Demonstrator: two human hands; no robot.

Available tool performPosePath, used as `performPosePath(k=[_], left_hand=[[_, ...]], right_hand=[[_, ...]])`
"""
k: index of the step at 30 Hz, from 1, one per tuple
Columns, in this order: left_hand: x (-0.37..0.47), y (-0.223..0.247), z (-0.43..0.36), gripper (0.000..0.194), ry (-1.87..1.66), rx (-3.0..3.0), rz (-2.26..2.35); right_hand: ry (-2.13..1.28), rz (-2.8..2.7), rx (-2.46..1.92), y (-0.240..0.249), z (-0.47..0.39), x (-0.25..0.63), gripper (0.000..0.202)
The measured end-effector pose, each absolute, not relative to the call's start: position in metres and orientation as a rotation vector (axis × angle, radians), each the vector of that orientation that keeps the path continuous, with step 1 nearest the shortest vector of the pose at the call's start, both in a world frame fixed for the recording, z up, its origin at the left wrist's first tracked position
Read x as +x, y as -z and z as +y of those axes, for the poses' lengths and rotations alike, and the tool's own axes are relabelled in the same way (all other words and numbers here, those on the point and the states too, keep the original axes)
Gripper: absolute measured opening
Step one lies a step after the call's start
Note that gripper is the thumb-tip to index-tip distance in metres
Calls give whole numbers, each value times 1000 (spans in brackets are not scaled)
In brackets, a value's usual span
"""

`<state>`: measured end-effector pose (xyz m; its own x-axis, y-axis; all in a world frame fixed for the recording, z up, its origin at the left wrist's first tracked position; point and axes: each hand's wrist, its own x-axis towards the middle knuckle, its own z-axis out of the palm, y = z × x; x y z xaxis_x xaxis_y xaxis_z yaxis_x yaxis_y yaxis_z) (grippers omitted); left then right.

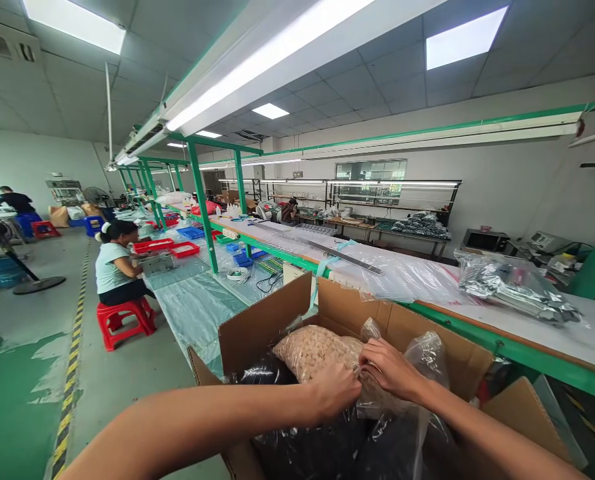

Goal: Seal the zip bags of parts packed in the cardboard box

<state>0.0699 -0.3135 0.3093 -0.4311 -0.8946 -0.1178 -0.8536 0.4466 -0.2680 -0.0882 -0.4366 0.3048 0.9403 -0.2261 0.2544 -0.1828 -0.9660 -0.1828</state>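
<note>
A clear plastic bag [310, 350] full of small beige pieces lies in an open cardboard box [260, 327]. My left hand [334, 392] is closed in a fist at the near side of this bag, gripping its plastic. Close beside it, my right hand [390, 369] has its fingers pinched on the bag's gathered plastic; the fingertips are partly hidden. Under and around the beige pieces, dark-filled clear bags [307, 447] fill the box. Another clear bag end [430, 353] sticks up right of my right hand.
A long workbench [422, 283] with a green edge runs behind the box, bearing plastic sheets, a metal ruler [347, 257] and silvery bags [522, 287]. Leftward, a seated person [117, 260] on a red stool [122, 320] works near red trays [184, 249]. A green post [202, 207] rises beyond the box.
</note>
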Motion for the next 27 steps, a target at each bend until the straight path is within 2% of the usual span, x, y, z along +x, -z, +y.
performPosePath(k=[18, 27], left_hand=[[77, -338, -314, 25, -44, -1857, 2346], [75, -328, -318, 29, 77, -1925, 2383]], right_hand=[[424, 294, -2950, -303, -439, -87, 15], [441, 292, -2963, -303, -439, -87, 14]])
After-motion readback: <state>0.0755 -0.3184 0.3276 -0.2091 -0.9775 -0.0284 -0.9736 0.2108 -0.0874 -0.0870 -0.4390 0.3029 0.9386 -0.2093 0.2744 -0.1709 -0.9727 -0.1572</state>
